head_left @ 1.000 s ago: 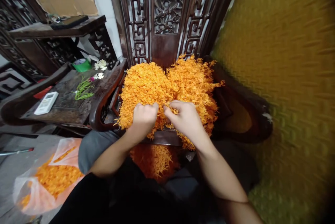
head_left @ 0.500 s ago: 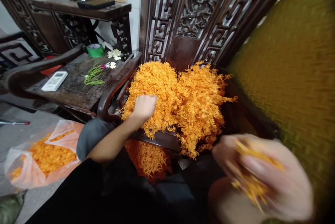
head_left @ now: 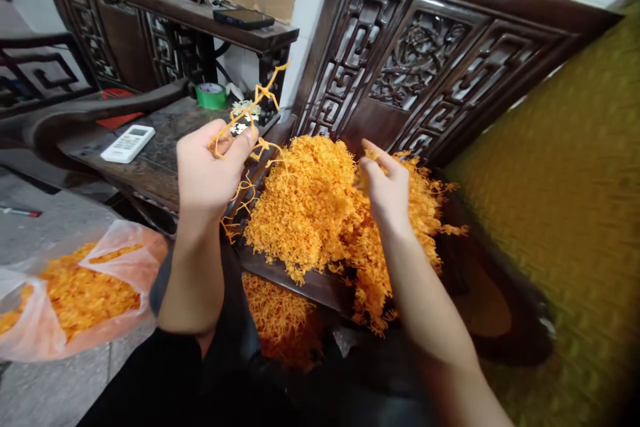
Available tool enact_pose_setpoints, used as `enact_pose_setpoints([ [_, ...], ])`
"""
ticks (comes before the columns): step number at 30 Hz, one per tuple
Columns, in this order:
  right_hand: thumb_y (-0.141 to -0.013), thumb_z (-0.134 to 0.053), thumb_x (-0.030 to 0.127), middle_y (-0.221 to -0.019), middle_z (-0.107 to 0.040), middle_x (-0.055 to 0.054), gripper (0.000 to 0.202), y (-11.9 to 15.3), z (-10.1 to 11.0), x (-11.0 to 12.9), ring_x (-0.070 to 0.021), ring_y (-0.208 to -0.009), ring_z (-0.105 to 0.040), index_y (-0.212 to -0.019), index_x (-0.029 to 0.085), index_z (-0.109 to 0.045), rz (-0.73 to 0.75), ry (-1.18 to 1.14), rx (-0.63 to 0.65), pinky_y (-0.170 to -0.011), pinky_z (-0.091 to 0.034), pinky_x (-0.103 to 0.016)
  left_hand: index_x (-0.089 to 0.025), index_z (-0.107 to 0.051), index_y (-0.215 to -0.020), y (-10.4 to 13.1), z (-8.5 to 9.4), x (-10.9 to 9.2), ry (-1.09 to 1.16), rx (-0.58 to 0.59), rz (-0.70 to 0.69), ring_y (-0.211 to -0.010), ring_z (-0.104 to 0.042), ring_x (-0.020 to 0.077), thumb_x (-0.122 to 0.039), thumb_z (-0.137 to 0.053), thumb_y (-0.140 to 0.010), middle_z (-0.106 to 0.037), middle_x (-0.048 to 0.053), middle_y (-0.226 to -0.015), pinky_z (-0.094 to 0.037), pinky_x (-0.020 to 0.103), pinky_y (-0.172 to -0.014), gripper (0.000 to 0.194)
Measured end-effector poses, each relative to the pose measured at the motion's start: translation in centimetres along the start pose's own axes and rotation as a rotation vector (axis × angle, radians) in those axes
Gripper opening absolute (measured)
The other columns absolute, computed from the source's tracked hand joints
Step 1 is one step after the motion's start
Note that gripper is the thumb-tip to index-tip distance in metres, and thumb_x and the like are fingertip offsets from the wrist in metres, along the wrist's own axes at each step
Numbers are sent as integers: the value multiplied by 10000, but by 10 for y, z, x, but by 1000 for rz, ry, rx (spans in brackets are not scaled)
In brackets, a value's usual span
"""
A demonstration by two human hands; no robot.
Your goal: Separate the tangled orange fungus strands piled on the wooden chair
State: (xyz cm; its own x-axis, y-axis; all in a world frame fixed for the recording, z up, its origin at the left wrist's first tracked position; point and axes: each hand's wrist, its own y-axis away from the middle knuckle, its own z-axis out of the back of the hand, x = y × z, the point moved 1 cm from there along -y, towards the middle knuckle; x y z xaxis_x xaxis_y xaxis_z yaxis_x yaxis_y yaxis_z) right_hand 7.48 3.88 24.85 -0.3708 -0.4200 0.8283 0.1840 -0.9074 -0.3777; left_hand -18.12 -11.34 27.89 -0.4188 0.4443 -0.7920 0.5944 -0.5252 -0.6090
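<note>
A large heap of orange, branching plastic-looking pieces (head_left: 305, 200) lies on a dark wooden seat. My left hand (head_left: 213, 160), raised left of the heap, pinches a loose string of orange pieces (head_left: 267, 90) that sticks up past the thumb and dangles below. Over the heap's right part is my right hand (head_left: 387, 180), its thumb and fingers closed on small orange pieces (head_left: 370, 154). Part of what it holds is hidden by the fingers and blurred.
A dark side table (head_left: 165, 170) at the left bears a white remote (head_left: 128, 144), green tape (head_left: 211, 96) and small white flowers. On the floor, a plastic bag (head_left: 145, 257) holds more orange pieces. Carved chair backs (head_left: 385, 120) stand behind.
My left hand has risen from the heap with a string of orange pieces. My right hand has moved from the lower right to above the heap. The view has shifted.
</note>
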Motion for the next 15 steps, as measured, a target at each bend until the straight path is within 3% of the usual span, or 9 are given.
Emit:
enact_pose_setpoints([
  [2,-957,-487,408,-1170,-680,-140,554,-32,-39,-10,-229,-940,-648,-1447,181,-611,75,172,-39,-858,-563,-412,-231,-267,-630,-1,4,2,19,1,14,-436,-279,67,-300,-720,-885,-257,-73,-541,-195,247,-393,525],
  [3,-969,-482,402,-1249,-643,-169,542,-44,-58,-16,-257,-1076,-627,-1437,168,-622,105,283,-45,-985,-520,-450,-230,-267,-632,-2,6,3,16,5,17,-438,-280,67,-302,-714,-889,-255,-73,-538,-199,242,-392,521],
  [5,-993,-477,413,-1417,-526,-210,539,-58,-92,-31,-318,-1292,-522,-1460,176,-602,109,486,19,-1146,-377,-551,-229,-262,-637,-4,12,4,1,14,24,-446,-289,68,-309,-695,-902,-252,-71,-534,-212,236,-397,514],
  [7,-1002,-484,475,-1587,-348,-224,590,-64,-117,-50,-387,-1456,-348,-1531,216,-519,57,620,136,-1188,-219,-679,-229,-256,-642,-6,19,5,-3,5,35,-450,-292,69,-308,-678,-913,-244,-70,-537,-215,238,-402,508],
  [10,-1006,-433,596,-1715,-108,-192,699,-72,-133,-77,-419,-1560,-116,-1621,274,-352,-53,682,242,-1166,-65,-774,-229,-240,-645,-9,27,9,-4,-27,73,-448,-274,71,-287,-677,-907,-212,-72,-547,-210,247,-406,513],
  [15,-978,-441,678,-1734,-29,-195,831,-105,-131,-102,-406,-1595,59,-1644,202,-298,-238,605,281,-1170,108,-739,-234,-215,-655,-14,28,21,2,-37,123,-444,-272,77,-309,-669,-912,-212,-72,-542,-196,264,-414,528],
])
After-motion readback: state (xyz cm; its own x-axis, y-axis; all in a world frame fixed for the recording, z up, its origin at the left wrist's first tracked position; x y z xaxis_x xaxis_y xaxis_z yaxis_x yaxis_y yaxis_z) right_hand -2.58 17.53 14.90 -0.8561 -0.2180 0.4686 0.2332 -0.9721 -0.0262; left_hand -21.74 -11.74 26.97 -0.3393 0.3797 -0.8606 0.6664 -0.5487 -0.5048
